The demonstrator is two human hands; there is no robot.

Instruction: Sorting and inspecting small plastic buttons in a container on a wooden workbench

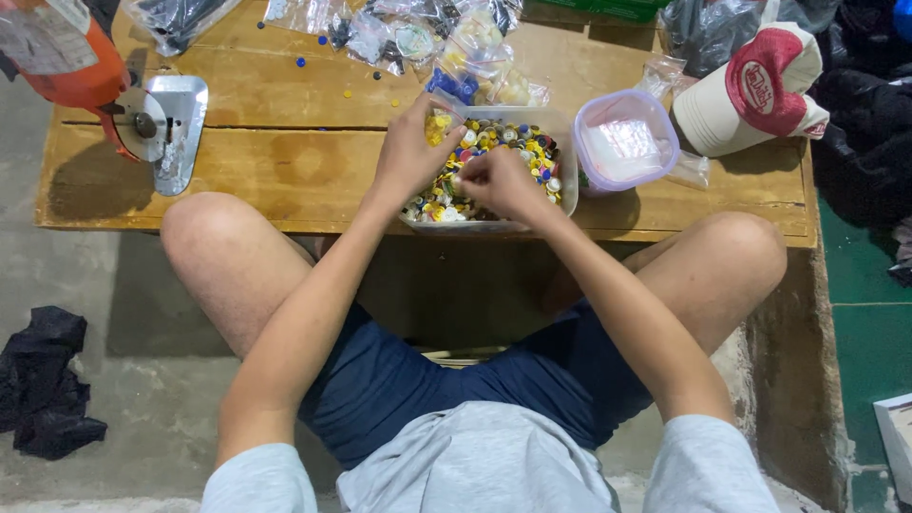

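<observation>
Both hands, left hand (410, 152) and right hand (496, 180), pinch fingertips over a clear plastic tub of small coloured buttons (513, 142); what they pinch is hidden.

My left hand (410, 152) and my right hand (494, 180) are in the container of buttons (560, 133) on the table (285, 161). Right of it stands a lidded box (625, 141), farther right a cap (755, 90); far left, a cutting machine (142, 114).
</observation>
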